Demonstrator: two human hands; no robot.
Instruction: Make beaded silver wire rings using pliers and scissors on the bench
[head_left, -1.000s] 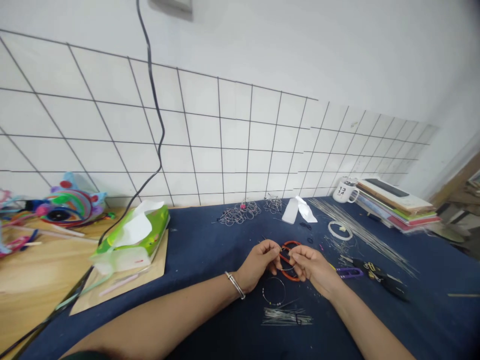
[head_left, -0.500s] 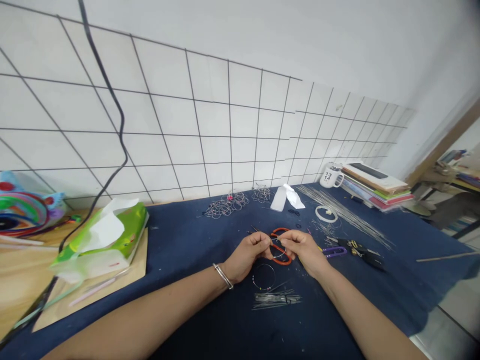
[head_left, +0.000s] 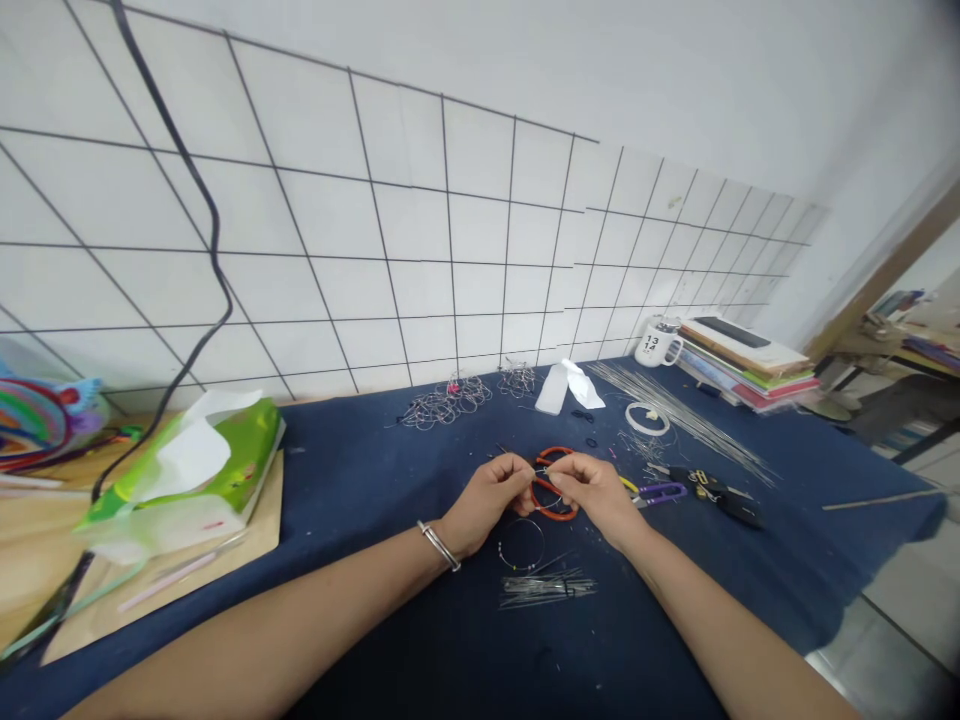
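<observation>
Head view: two bare forearms reach over a dark blue cloth [head_left: 390,470], the hands meeting near its middle.
Left hand [head_left: 486,497]: thumb and forefinger pinched narrow on one end of a thin wire piece [head_left: 541,478]; a metal bangle [head_left: 439,545] sits on the wrist.
Right hand [head_left: 592,493]: fingertips pinched close on the other end of the same wire piece, facing the left hand, almost touching it.
Where the wire piece is: held just above the cloth, over the orange-handled scissors [head_left: 553,484] lying beneath the hands.
Handling, as a judgement: very light, springy, easily kinked; too fine for a loose hold, so a fingertip pinch close to the working point seems best. Any beads on it are too small to make out.
Near the hands: a beaded wire ring [head_left: 521,545] lies flat just in front of them, with a bundle of cut wires [head_left: 547,588] nearer the person.
Right side: purple snips [head_left: 660,491], black pliers [head_left: 724,498], a white coil [head_left: 649,418], long straight wires [head_left: 686,420].
Farther back: finished wire loops [head_left: 446,400], a white mug [head_left: 658,345], stacked books [head_left: 750,365].
Left side: green tissue pack [head_left: 187,475] on a wooden board [head_left: 150,590].
</observation>
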